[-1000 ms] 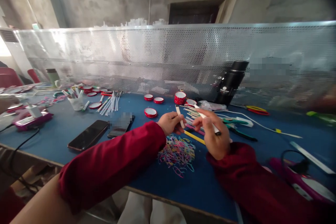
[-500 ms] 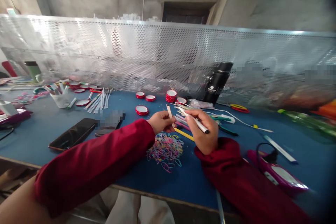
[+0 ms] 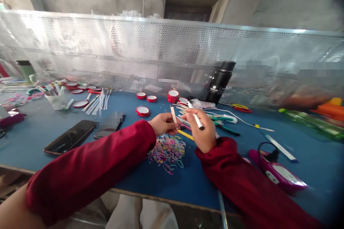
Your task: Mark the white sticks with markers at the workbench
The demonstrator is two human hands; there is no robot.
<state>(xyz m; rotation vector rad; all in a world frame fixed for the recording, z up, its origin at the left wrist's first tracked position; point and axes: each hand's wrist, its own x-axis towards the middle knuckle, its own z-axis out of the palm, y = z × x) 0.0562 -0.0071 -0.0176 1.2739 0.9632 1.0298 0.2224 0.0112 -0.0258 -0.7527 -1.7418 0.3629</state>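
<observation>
**Inspector:** Red sleeves noted on both forearms, laid across the blue table top. Found the left hand closed in a pinch on a short pale flat stick, raised upright above the table. Judged that grip to leave the upper end free.

**Clerk:** And on the right?

**Inspector:** Found the right hand wrapped around a white pen-shaped rod with a dark tip, slanted, tip low and outward. Recorded both pieces as off the table, close together in front of the chest, not touching as far as could be told.

**Clerk:** Below them?

**Inspector:** Logged a loose heap of thin coloured rubber bands just under the wrists, probably kept there for short reach. Logged a yellow stick between heap and right hand, green-handled pliers just beyond.

**Clerk:** Room and edges?

**Inspector:** Saw bare table to the left, as far as a black phone. Saw red round lids and a black cylindrical flask farther back, against a perforated metal screen closing the far side. Marked a magenta device with a black cable close by the right elbow; judged sideways room tighter there. Marked the near table edge under both forearms.
</observation>
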